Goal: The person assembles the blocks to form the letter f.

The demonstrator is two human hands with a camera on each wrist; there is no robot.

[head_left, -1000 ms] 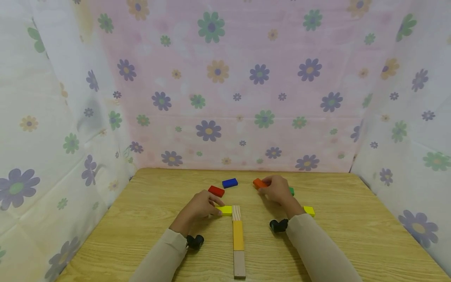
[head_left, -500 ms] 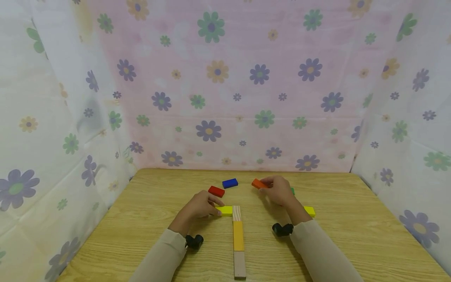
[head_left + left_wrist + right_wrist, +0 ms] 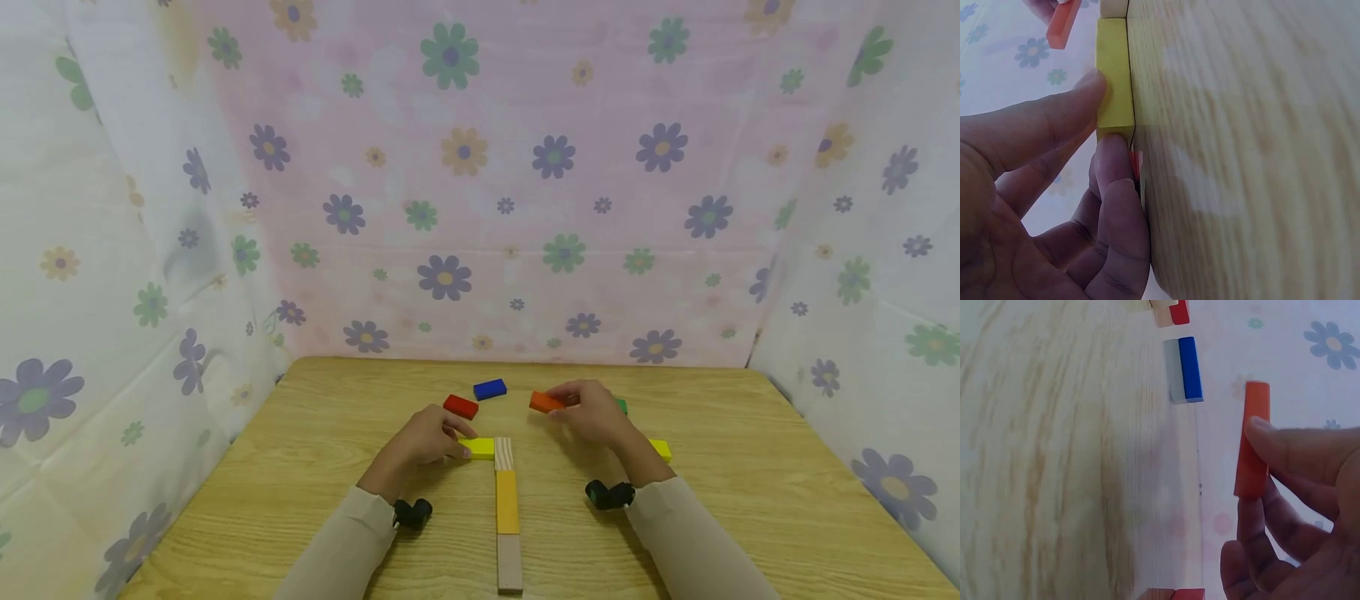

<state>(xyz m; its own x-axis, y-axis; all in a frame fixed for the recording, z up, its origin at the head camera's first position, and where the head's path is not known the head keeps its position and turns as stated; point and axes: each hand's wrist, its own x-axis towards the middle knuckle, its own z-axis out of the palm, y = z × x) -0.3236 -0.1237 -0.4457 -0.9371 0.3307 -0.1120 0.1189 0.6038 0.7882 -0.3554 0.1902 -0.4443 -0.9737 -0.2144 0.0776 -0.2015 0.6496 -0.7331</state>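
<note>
My left hand [image 3: 429, 437] holds a yellow block [image 3: 480, 448] by its outer end, fingertips on its side and end in the left wrist view. That block lies flat on the table, its other end against a pale striped wooden block [image 3: 503, 453]. Above the table, my right hand [image 3: 592, 410] grips an orange block [image 3: 546, 402] between thumb and fingers. The right wrist view shows this orange block [image 3: 1254, 440] clear of the tabletop. From the striped block, an amber block [image 3: 507, 502] and a grey-brown block [image 3: 509, 563] run in line toward me.
A red block [image 3: 461, 407] lies just beyond my left hand, a blue block [image 3: 490, 389] farther back. A green block [image 3: 622, 407] is partly hidden behind my right hand. Another yellow block [image 3: 660, 451] lies beside my right forearm. Flowered cloth [image 3: 495, 208] encloses the table.
The orange block has come off the table in my right hand, moving slightly left and toward me. My left hand and its yellow block have stayed put.
</note>
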